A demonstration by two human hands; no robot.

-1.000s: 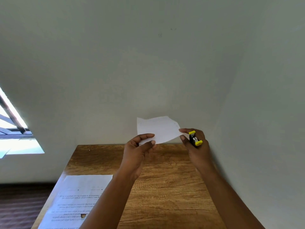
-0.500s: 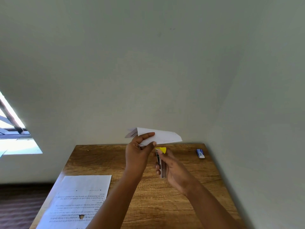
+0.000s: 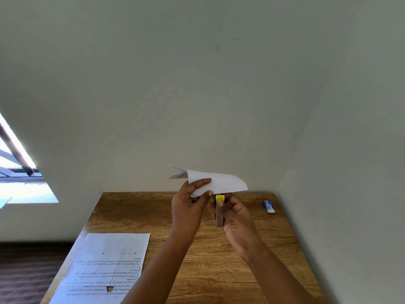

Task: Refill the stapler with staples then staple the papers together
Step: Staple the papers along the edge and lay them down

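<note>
My left hand pinches a few white papers and holds them up above the far part of the wooden table. Their near edge dips toward the stapler. My right hand grips a small black and yellow stapler just under that edge, its yellow tip pointing up at the papers. Whether the paper sits inside the stapler's jaw is hidden by my fingers. A small blue and white staple box lies at the table's far right.
A printed sheet with a small torn hole lies on the table's near left. Pale walls close in behind and on the right of the table. A bright window shows at the left, above dark floor.
The papers have tipped from nearly upright to almost flat. My right hand with the stapler dropped from the papers' right corner and moved left under their near edge.
</note>
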